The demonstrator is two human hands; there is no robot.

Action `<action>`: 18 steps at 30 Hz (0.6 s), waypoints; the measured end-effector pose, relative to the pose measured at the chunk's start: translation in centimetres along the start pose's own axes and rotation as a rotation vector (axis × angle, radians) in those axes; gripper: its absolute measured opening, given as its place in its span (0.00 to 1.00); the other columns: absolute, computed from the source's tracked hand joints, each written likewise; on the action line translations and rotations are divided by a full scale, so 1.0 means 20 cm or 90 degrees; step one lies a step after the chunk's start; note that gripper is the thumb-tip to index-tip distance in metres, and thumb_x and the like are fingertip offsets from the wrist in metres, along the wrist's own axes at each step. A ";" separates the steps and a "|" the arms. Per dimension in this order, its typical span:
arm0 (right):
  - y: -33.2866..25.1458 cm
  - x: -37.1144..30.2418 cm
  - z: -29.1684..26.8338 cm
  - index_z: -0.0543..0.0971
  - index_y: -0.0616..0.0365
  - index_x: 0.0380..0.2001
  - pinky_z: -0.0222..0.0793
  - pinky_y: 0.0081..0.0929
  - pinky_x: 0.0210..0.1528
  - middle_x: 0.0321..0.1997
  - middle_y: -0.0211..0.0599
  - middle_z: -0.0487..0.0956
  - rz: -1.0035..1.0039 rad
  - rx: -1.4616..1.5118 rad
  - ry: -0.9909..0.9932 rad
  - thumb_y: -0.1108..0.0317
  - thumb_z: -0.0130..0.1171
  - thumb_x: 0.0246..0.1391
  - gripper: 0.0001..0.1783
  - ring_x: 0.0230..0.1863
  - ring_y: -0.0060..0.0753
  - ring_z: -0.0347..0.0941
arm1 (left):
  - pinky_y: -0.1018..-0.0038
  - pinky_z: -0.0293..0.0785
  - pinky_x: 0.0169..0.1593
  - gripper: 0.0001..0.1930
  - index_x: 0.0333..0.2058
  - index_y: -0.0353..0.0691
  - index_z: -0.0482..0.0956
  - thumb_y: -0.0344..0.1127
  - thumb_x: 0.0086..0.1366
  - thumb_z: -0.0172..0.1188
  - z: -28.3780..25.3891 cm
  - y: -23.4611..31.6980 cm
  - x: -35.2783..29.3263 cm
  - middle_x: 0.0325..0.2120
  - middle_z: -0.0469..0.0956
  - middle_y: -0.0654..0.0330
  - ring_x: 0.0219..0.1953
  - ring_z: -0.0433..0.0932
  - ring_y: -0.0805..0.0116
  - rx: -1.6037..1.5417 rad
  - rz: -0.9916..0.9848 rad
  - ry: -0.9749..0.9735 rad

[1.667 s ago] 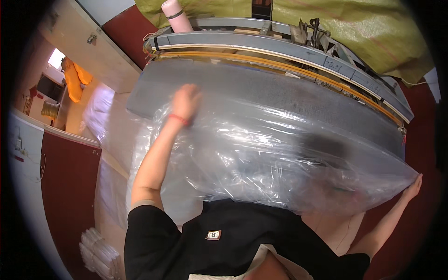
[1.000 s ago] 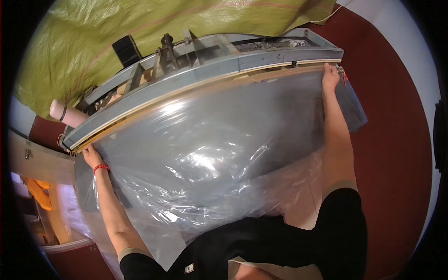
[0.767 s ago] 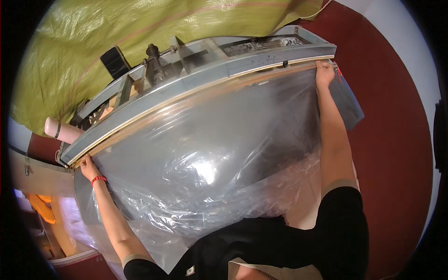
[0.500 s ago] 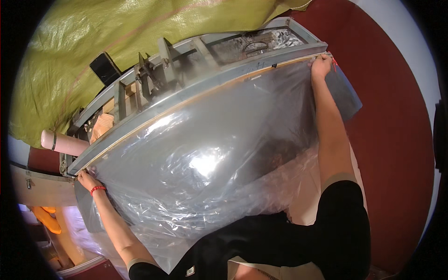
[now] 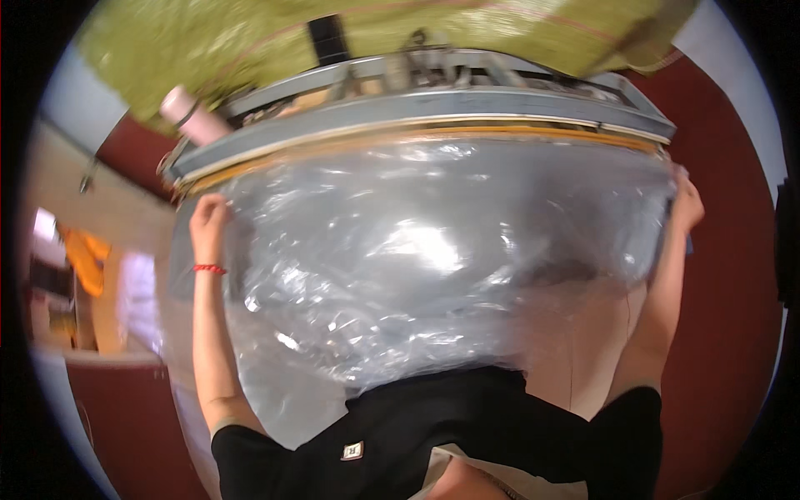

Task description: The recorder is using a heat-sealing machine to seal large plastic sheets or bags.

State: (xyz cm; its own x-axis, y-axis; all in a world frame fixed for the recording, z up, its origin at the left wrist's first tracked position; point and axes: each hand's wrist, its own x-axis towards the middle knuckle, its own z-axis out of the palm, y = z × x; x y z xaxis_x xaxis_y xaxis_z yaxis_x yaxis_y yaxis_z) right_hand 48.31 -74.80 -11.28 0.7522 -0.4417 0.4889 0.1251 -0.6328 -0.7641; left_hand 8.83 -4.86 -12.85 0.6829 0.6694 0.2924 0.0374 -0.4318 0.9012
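A wide sheet of clear plastic film (image 5: pixel 358 212) spreads in front of me, wrinkled and shiny, down to my black shirt. My left hand (image 5: pixel 208 215), with a red bead bracelet on its wrist, pinches the film's far left corner. At the far right corner my right hand (image 5: pixel 687 204), somewhat blurred, is closed on the film's edge. Beyond the film runs a long grey metal frame (image 5: pixel 433 104) with crossbars. An orange-yellow strip (image 5: pixel 533 133) lines its near side. Both hands are a little apart from the frame's ends.
A pink bottle (image 5: pixel 193 117) leans at the frame's left end. A dark phone (image 5: pixel 327 40) rests behind it on a yellow-green woven sheet (image 5: pixel 500 25). Dark red floor or wall (image 5: pixel 725 275) lies at right. At far left are a pale panel and orange items (image 5: pixel 86 260).
My view has turned, so the frame looks more level. Both hands have come off the frame's ends toward me, drawing the film's far edge back from the strip.
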 end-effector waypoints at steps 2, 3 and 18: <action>0.09 0.01 -0.15 0.77 0.63 0.34 0.66 0.26 0.40 0.34 0.42 0.78 -0.147 -0.120 0.130 0.60 0.52 0.49 0.16 0.35 0.32 0.73 | 0.82 0.64 0.33 0.02 0.27 0.38 0.71 0.28 0.56 0.50 0.03 0.15 -0.12 0.22 0.70 0.67 0.27 0.67 0.79 -0.063 0.015 -0.023; 0.13 0.07 -0.21 0.77 0.62 0.36 0.65 0.26 0.42 0.36 0.43 0.77 -0.267 -0.113 0.215 0.61 0.51 0.50 0.16 0.37 0.34 0.73 | 0.82 0.64 0.34 0.02 0.27 0.38 0.70 0.27 0.56 0.50 0.05 0.22 -0.17 0.23 0.70 0.67 0.27 0.68 0.79 -0.105 0.018 -0.038; -1.59 -1.82 0.56 0.77 0.59 0.24 0.64 0.22 0.32 0.24 0.30 0.75 -0.401 0.480 -1.043 0.64 0.59 0.43 0.09 0.29 0.23 0.70 | 0.82 0.65 0.35 0.09 0.34 0.33 0.71 0.32 0.56 0.53 -0.20 0.58 -0.68 0.28 0.70 0.66 0.30 0.66 0.80 0.077 -0.037 -0.206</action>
State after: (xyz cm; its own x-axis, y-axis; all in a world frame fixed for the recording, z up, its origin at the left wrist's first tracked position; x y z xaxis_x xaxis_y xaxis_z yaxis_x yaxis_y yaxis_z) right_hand 24.12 -31.50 -9.44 0.2209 0.9416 0.2542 0.4603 0.1291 -0.8783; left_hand -3.01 -16.55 -5.16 0.8718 0.4778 0.1077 0.1567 -0.4803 0.8630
